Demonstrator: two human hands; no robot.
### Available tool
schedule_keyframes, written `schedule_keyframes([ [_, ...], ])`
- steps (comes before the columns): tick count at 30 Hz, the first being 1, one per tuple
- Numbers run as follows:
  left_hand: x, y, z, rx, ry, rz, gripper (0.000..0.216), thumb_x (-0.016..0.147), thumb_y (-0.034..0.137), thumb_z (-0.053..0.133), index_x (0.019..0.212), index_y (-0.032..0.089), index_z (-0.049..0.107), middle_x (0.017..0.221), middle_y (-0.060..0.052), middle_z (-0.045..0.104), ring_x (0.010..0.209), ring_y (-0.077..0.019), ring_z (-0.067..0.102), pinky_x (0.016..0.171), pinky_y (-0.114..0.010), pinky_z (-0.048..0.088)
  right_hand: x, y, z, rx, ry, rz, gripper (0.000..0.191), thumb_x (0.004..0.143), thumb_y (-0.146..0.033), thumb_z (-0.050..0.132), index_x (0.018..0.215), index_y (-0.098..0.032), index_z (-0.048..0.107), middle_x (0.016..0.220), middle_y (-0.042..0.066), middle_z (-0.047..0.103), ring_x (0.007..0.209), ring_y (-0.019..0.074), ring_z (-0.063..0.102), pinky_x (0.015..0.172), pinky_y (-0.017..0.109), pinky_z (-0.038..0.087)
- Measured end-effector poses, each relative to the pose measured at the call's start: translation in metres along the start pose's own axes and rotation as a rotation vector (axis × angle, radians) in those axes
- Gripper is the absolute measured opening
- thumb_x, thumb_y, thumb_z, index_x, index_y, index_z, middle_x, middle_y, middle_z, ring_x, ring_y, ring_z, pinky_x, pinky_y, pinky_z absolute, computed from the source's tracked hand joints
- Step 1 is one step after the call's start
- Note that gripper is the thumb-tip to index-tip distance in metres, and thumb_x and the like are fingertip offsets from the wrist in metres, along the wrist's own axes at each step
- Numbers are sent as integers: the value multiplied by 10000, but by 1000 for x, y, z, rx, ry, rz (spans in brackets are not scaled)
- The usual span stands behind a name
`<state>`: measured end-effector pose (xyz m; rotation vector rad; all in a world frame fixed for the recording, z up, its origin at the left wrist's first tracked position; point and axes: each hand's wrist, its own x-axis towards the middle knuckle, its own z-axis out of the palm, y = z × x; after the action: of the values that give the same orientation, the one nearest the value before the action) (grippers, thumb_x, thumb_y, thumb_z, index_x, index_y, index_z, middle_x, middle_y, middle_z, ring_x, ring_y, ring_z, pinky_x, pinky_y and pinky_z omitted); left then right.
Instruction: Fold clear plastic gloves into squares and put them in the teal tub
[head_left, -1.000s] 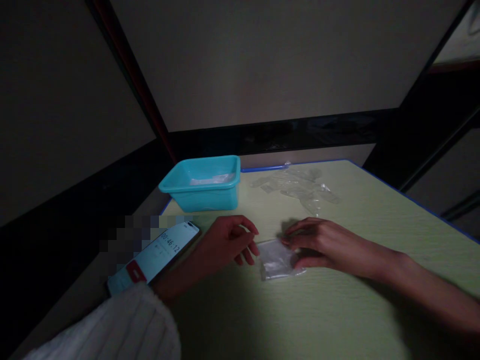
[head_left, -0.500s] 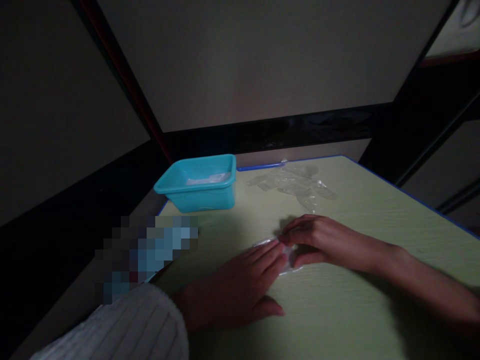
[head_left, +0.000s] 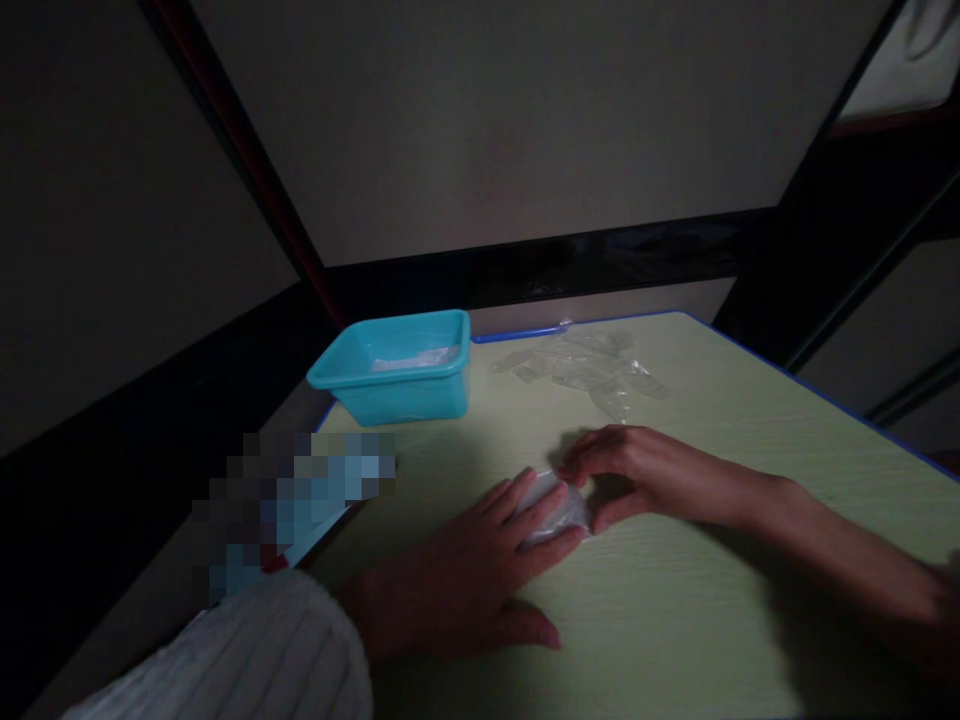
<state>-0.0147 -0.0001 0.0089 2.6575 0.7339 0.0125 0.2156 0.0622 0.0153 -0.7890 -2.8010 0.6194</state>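
A small, flat, folded packet of clear plastic (head_left: 556,515) lies on the pale table, partly hidden under fingers. My left hand (head_left: 487,565) rests palm down over its left side, fingers spread across the top and thumb stretched out on the table. At the packet's right edge is my right hand (head_left: 634,475), its fingers curved. Those fingertips touch near the upper corner and the thumb is by the lower corner, with a gap of table between them. Farther back lies a crumpled sheet of thin clear plastic (head_left: 589,365); its exact kind is unclear.
A turquoise plastic basket (head_left: 409,398) with something white inside stands at the back left. Beside it a blue strip (head_left: 517,334) runs along the table's (head_left: 675,620) far edge. A pixelated light-blue item (head_left: 322,500) is at the left edge. A wall panel rises behind.
My left hand's fingers have spread apart, showing more of the packet between them. My right thumb and fingers have shifted slightly at the packet's right edge.
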Motion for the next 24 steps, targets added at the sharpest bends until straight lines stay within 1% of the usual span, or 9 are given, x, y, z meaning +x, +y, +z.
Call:
schedule_keyframes([
  [6,-1,-1,2,-24,18,9,746,826,606,409,1398,138,303,1477,-192,163,1364,-371,32,1086,-521,121,-4,0,-6,-91,-7,7,328,714,-399,692,935,-163,634,893,74,647,898,228,600,763,325,443],
  [8,-1,-1,3,-28,32,5,753,815,613,418,1396,148,307,1479,-199,142,1363,-372,39,1084,-524,127,-6,-4,-9,-89,-8,-35,272,752,-369,666,924,-160,636,883,74,643,890,224,593,770,327,437],
  [10,-2,-2,3,-28,27,-1,762,807,618,427,1398,153,304,1481,-207,117,1361,-377,49,1082,-527,134,-6,-11,-10,-24,10,-90,169,843,-308,568,875,-155,635,844,67,629,854,196,581,760,309,432],
  [12,-2,-1,4,-35,34,-2,749,813,607,429,1401,162,298,1484,-198,124,1362,-370,68,1087,-517,137,-4,-17,-7,72,50,-123,189,898,-228,467,812,-150,615,797,57,595,797,166,560,718,280,430],
  [14,-1,-1,4,-43,52,10,736,820,594,434,1399,159,300,1483,-190,149,1362,-368,87,1092,-515,134,-1,-21,0,154,85,-122,178,892,-176,451,768,-151,577,779,46,553,748,148,536,670,260,426],
  [16,-1,-1,3,-39,62,25,727,828,580,440,1394,145,308,1482,-191,153,1361,-370,91,1093,-522,128,4,-23,9,211,62,-119,142,867,-132,463,747,-162,531,776,33,527,720,137,515,650,251,422],
  [18,1,-1,2,-27,52,34,722,833,569,448,1389,127,316,1484,-200,135,1360,-375,81,1092,-531,124,8,-22,15,229,35,-139,157,862,-110,449,723,-173,485,767,27,508,716,136,497,654,253,418],
  [21,2,-1,1,-13,33,39,725,836,560,453,1394,121,303,1486,-206,105,1362,-372,62,1092,-533,117,12,-18,19,158,11,-174,162,882,-133,426,729,-181,451,763,28,498,736,152,479,706,288,406],
  [24,3,-2,1,8,10,30,737,828,562,467,1394,119,305,1481,-224,97,1361,-375,50,1093,-529,109,12,-15,19,17,-16,-185,128,907,-188,404,799,-172,471,812,49,519,774,177,472,771,348,388],
])
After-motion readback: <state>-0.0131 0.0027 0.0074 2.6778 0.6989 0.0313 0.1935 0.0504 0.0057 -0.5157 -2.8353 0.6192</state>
